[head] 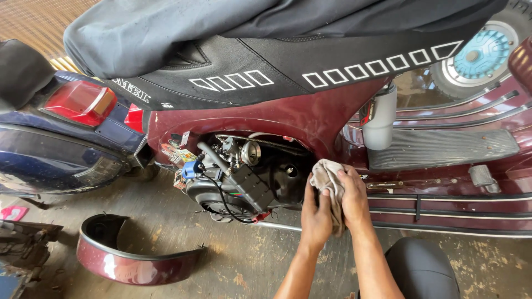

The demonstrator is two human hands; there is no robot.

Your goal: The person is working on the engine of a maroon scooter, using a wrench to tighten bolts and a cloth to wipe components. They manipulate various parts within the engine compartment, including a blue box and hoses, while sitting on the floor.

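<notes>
- Left hand (316, 217): at 6 o'clock of the frame, fingers clenched on the lower folds of a grey cleaning rag (328, 177), knuckles pointing toward 12 o'clock.
- Right hand (353, 196): just at 3 o'clock of the left hand, fingers curled over the same rag, pressing it from the far side; both hands touching through the cloth.
- Cleaning rag: bunched between the two hands, upper end free, held just at 3 o'clock of the open engine bay, near the maroon scooter body (310, 119).
- Exposed engine (238, 177): black housing, carburettor, blue-capped fitting and black cables, at 9 o'clock of the hands, close but apart from the rag.
- Removed maroon side cowl (133, 260): lying on the concrete floor (238, 266) at 8 o'clock of the frame, well apart from the hands.
- Black seat with white square pattern (288, 61): across 12 o'clock; grey footboard mat (443, 148) at 3 o'clock; dark blue scooter tail with red lamp (80, 102) at 10 o'clock.
- Judged risks: loose rag end likely to snag on cables or the carburettor linkage if swung toward 9 o'clock; grit in the cloth liable to scratch maroon paint; cowl on the floor open to a kick or a step; hot or oily engine parts possible, not determinable here.
</notes>
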